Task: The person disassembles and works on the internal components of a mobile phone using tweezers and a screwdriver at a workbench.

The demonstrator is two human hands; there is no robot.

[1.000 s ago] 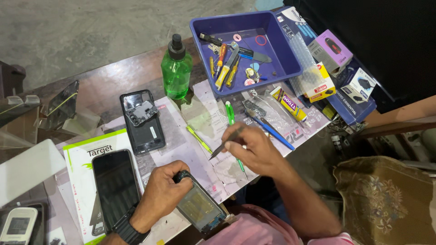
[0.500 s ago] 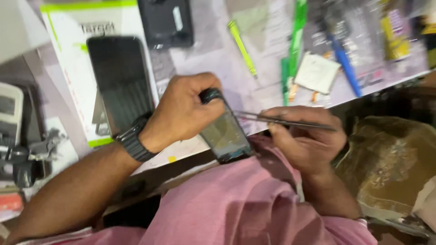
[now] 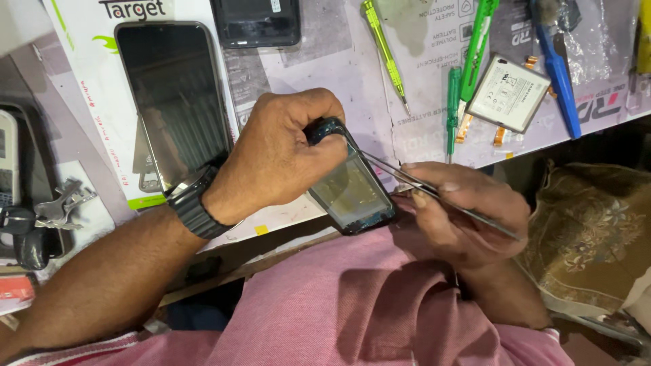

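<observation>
My left hand (image 3: pixel 285 156) wraps its fingers round the top of the small opened phone body with a dark frame (image 3: pixel 354 193), held over the surface edge above my lap; my right hand (image 3: pixel 468 217) pinches thin metal tweezers (image 3: pixel 434 193), tips touching the phone's upper corner

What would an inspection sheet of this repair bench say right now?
Surface: table covered with printed paper sheets.
Job's things: opened phone in left hand; tweezers in right hand, tips at the phone's top edge.
Clutter: dark phone, battery, green screwdrivers, blue tool, keys.
Grippers: both hands gripping.
Cables: nothing seen.
Surroundings: patterned cushion.
</observation>
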